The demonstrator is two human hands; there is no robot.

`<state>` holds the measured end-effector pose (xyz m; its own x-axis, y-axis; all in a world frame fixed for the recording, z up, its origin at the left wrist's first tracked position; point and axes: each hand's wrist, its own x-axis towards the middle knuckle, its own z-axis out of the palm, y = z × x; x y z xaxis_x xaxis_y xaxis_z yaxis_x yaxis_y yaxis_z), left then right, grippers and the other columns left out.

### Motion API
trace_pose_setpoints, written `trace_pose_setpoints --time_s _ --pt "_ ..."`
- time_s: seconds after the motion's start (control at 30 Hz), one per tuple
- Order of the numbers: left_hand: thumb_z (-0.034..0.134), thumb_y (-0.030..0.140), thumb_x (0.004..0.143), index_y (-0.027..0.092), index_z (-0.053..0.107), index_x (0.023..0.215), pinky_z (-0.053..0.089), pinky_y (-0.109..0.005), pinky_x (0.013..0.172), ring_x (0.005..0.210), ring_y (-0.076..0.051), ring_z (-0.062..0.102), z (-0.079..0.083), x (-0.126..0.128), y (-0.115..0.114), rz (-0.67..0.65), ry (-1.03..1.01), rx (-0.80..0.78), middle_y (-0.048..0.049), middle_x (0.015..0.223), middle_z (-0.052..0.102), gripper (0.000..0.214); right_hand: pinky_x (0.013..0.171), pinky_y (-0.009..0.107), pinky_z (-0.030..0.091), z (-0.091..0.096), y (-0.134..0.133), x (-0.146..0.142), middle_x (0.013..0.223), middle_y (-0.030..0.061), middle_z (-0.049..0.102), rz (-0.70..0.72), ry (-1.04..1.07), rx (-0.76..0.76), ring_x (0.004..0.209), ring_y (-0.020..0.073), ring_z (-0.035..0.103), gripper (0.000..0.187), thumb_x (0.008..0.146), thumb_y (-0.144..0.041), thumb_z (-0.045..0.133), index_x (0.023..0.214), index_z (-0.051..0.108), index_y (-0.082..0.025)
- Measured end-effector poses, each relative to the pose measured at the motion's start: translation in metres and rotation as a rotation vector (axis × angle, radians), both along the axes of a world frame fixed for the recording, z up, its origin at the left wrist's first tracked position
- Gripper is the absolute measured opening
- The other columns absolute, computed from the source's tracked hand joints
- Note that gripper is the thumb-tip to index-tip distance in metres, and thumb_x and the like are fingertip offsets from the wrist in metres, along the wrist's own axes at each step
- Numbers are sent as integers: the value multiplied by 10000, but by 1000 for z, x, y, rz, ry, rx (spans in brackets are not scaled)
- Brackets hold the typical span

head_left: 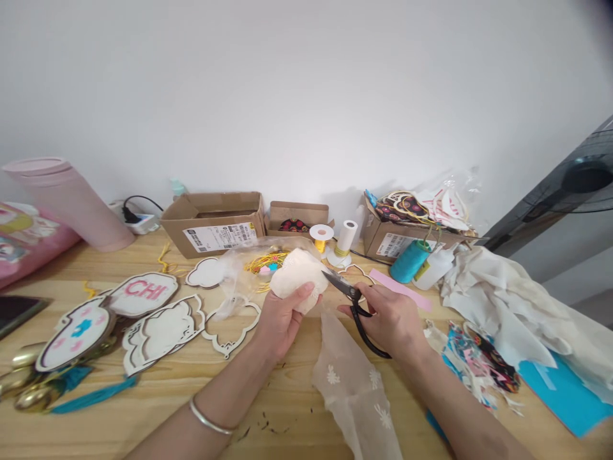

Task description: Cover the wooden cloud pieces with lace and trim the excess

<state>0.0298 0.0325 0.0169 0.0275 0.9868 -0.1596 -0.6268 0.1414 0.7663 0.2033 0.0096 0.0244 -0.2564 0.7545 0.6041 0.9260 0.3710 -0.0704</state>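
My left hand (290,319) is closed on a cream, scallop-edged fabric piece (295,275), held up over the middle of the table. Black-handled scissors (357,300) are in my right hand (395,319), their blades pointing left at the fabric's right edge. Whether the blades touch the cloth I cannot tell. Below, a strip of sheer cream fabric (352,383) with white embroidered flowers hangs or lies between my forearms.
Cardboard boxes (215,223) line the wall, with thread spools (409,260) before them. Cloud-shaped frames (163,329) and a CHI plaque (143,294) lie left. Fabric scraps (474,364), white cloth (507,306) and a blue sheet (569,396) cover the right.
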Motion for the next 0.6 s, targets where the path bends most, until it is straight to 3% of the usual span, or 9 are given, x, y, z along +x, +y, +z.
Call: trace_pose_setpoints --time_s 0.6 --pt "711 93 597 190 622 954 558 -229 604 788 -154 635 -2 -2 0 -15 -1 -16 -32 955 679 381 429 238 221 1 1 4 489 -15 540 -16 -35 39 431 98 470 282 772 -423 521 685 614 -171"
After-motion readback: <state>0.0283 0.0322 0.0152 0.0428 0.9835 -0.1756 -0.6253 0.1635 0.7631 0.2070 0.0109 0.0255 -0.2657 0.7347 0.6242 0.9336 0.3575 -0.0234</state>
